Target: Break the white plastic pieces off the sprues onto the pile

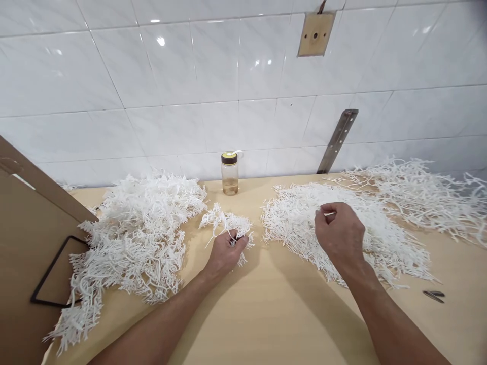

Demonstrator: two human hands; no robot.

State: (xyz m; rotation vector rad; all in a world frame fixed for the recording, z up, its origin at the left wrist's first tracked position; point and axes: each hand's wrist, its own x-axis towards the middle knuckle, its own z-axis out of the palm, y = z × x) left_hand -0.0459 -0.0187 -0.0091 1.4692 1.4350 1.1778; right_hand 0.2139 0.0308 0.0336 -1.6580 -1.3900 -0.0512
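My left hand (224, 252) is closed round the stems of a small bunch of white plastic sprigs (227, 222), held just above the wooden table (266, 314). My right hand (338, 234) rests on the middle pile of white sprigs (304, 223) and pinches one thin sprig between thumb and fingers. A large heap of bundled white sprigs (140, 233) lies to the left of my left hand.
A small clear bottle with a dark lid (230, 173) stands at the back by the tiled wall. More loose sprigs (422, 195) spread at the far right. A cardboard box (26, 238) stands at the left. Small metal snips (433, 295) lie at the right.
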